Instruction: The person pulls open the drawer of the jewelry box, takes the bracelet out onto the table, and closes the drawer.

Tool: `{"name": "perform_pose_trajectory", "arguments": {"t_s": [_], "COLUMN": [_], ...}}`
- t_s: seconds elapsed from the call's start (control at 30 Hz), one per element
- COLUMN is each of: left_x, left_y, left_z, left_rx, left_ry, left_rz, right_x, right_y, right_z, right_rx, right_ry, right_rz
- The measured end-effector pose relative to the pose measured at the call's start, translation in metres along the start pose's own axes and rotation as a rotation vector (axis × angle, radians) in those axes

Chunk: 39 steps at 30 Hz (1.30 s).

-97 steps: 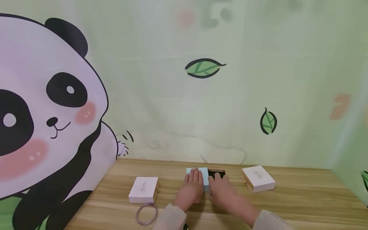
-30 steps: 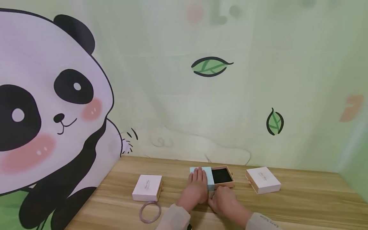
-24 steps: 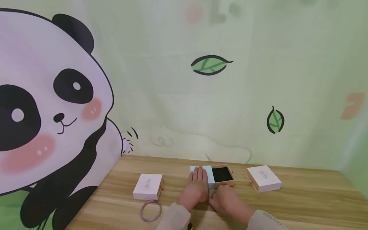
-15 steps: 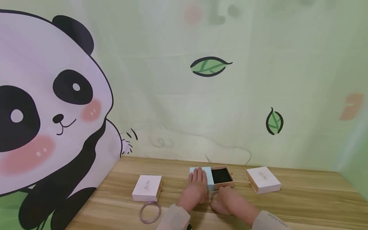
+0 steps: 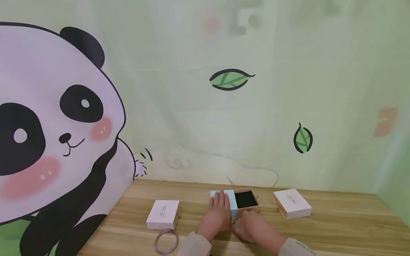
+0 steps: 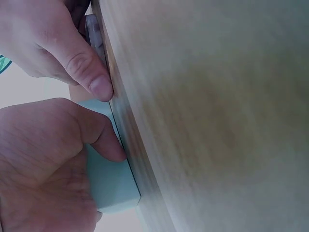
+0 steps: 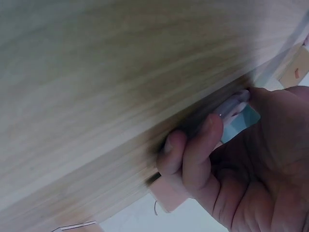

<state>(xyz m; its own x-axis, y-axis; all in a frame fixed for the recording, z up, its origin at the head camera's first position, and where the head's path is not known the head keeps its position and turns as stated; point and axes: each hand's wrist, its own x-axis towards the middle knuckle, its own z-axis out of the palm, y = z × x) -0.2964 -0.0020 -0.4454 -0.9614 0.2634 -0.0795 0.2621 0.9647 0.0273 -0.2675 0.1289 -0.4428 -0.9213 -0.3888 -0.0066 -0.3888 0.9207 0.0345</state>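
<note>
A light blue box sleeve sits on the table, with its drawer, lined in black, pulled out to the right. My left hand rests on the sleeve with straight fingers. Its thumb touches the sleeve's front side in the left wrist view. Just in front of the drawer, my right hand grips a greyish bangle low by the table, fingers curled round it. Most of that bangle is hidden behind the hand in the head view. Another bangle, pale purple, lies flat at the left.
A white box with small print stands on the left, right behind the purple bangle. A second white box stands to the right of the drawer. Behind the wooden table hangs a green backdrop with a panda and leaves.
My right hand has moved from the drawer to the bangle in front and taken hold of it. The drawer is further out than at first. My left hand stays on the sleeve.
</note>
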Motion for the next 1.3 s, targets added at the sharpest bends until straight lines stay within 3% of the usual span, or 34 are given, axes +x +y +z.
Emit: {"name": "perform_pose_trajectory", "arguments": {"t_s": [0.23, 0.3, 0.5, 0.6, 0.77, 0.9, 1.1, 1.3], "left_x": [0.006, 0.007, 0.006, 0.002, 0.000, 0.003, 0.009, 0.006], "left_y": [-0.005, -0.006, -0.008, -0.007, -0.006, -0.005, -0.003, 0.000], "left_z": [-0.005, -0.008, -0.014, -0.017, -0.018, -0.009, 0.006, 0.002], "left_rx": [-0.001, 0.000, 0.040, 0.053, 0.065, 0.077, 0.063, 0.050], "left_ry": [0.037, 0.036, 0.005, 0.021, 0.036, 0.010, -0.003, -0.024], "left_rz": [-0.001, 0.004, 0.002, 0.006, 0.011, 0.014, 0.006, -0.012], "right_x": [0.008, 0.011, 0.017, 0.019, 0.019, 0.022, 0.028, 0.036], "right_y": [0.005, 0.009, 0.026, 0.033, 0.040, 0.038, 0.034, 0.037], "right_z": [-0.007, -0.009, -0.013, -0.017, -0.019, -0.015, -0.007, -0.007], "right_rx": [0.092, 0.087, 0.231, 0.265, 0.258, 0.272, 0.255, 0.228], "right_ry": [0.065, 0.054, -0.020, -0.025, 0.103, 0.196, 0.251, 0.337], "right_rz": [0.002, -0.016, -0.059, -0.065, -0.139, -0.163, -0.075, -0.047]}}
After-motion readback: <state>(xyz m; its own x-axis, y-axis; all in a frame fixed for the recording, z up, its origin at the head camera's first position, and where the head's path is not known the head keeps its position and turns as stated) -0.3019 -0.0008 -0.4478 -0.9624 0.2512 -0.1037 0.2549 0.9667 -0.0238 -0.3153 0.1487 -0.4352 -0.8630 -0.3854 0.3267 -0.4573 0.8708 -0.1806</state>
